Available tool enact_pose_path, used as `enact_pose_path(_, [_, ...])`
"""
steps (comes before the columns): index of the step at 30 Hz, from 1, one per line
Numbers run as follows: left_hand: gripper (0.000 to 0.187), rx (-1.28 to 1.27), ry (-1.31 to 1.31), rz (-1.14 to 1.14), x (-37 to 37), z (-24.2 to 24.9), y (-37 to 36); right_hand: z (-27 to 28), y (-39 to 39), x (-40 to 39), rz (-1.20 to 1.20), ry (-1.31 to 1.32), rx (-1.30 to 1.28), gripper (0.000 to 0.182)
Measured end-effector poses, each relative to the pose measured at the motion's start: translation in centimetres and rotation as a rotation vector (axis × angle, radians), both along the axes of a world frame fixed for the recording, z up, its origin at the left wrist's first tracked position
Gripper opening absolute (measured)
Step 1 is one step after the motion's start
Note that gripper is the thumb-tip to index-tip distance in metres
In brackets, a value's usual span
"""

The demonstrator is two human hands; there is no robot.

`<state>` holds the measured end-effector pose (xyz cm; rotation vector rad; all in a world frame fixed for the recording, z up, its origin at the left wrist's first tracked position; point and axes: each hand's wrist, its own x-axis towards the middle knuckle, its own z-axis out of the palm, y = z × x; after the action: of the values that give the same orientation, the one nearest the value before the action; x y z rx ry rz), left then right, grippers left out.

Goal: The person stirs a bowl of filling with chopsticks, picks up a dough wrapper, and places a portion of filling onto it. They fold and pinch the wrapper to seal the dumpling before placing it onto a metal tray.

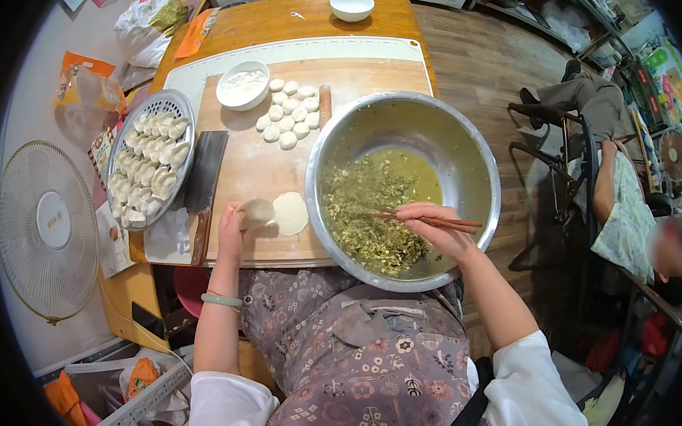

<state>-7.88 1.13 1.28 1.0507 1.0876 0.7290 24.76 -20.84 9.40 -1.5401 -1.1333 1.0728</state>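
Observation:
My left hand [233, 229] pinches a round dumpling wrapper [259, 213] above the wooden board [243, 162]. Another flat wrapper [290, 214] lies on the board just to its right. My right hand [435, 226] is closed around wooden chopsticks [464, 224], whose tips reach into chopped green filling [379, 230] inside a large steel bowl [488, 136]. Yellowish liquid pools at the far side of the filling. Small dough pieces [288, 123] sit beyond the wrappers, beside a rolling pin [325, 104] partly hidden by the bowl.
A cleaver [207, 171] lies along the board's left edge, beside a perforated tray [189, 111] of folded dumplings. A white bowl of flour [241, 100] and another white bowl [352, 5] stand farther back. A fan [54, 221] is at left; a seated person [619, 204] is at right.

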Motion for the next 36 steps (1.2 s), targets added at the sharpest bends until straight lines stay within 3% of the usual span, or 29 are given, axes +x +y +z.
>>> enact_pose_path(4, [0.013,-0.125,-0.089,0.163,0.7,0.6,0.4,0.2,0.1,0.0,-0.026,0.043,-0.057,0.019])
enact_pose_path(6, [0.021,0.392,0.376,0.208,1.2,-0.2,1.0,0.3,0.1,0.0,-0.040,0.062,-0.071,0.019])
enact_pose_path(7, [0.021,0.393,0.375,0.205,1.4,0.3,0.8,0.3,0.1,0.1,-0.035,0.060,-0.064,0.019])
enact_pose_path(9, [0.030,1.092,1.062,-0.024,2.3,1.6,-0.1,0.2,0.4,0.1,-0.030,0.056,-0.055,0.019])
enact_pose_path(10, [0.031,0.925,0.837,-0.148,3.3,1.1,-0.3,0.2,0.6,-0.1,-0.061,0.087,-0.106,0.019])
enact_pose_path(11, [0.031,0.924,0.839,-0.148,4.2,0.8,-0.9,0.2,0.8,-0.2,-0.091,0.117,-0.157,0.019])
enact_pose_path(13, [0.028,0.840,1.006,-0.448,6.7,1.5,-2.1,0.5,1.0,-0.1,-0.044,0.079,-0.126,0.020])
enact_pose_path(14, [0.028,0.846,1.001,-0.450,7.0,1.3,-1.6,0.7,0.9,0.1,-0.002,0.038,-0.098,0.020])
enact_pose_path(16, [0.031,0.485,0.970,-0.461,7.2,0.4,-0.5,0.8,0.4,0.3,-0.009,0.130,-0.138,0.020])
enact_pose_path(20, [0.032,0.406,0.999,-0.620,6.7,0.2,0.2,0.8,0.8,-0.4,-0.016,0.276,-0.203,0.020])
enact_pose_path(23, [0.025,0.406,0.810,-0.496,5.5,1.5,-1.5,0.3,0.6,-0.3,-0.039,0.360,-0.200,0.020])
enact_pose_path(25, [0.016,0.209,0.315,-0.284,4.1,2.7,-2.4,0.5,0.4,-0.5,-0.135,0.577,-0.168,0.022])
enact_pose_path(27, [0.016,0.128,0.179,-0.241,3.6,4.5,-3.3,-0.1,0.7,-0.6,-0.188,0.629,-0.186,0.022])
enact_pose_path(29, [0.024,0.046,-0.399,-0.012,4.0,5.9,-4.4,-0.8,1.4,-0.6,-0.251,0.761,-0.199,0.021])
enact_pose_path(31, [0.029,0.003,-0.536,-0.021,3.8,6.7,-4.6,-0.7,1.6,-0.7,-0.286,0.830,-0.179,0.022])
enact_pose_path(34, [0.031,-0.081,-1.084,0.044,4.8,7.7,-5.3,-1.1,1.1,-0.5,-0.328,0.940,-0.129,0.024])
enact_pose_path(36, [0.029,-0.149,-1.055,0.077,5.1,8.3,-5.0,-1.1,0.6,-0.3,-0.336,0.991,-0.084,0.026])
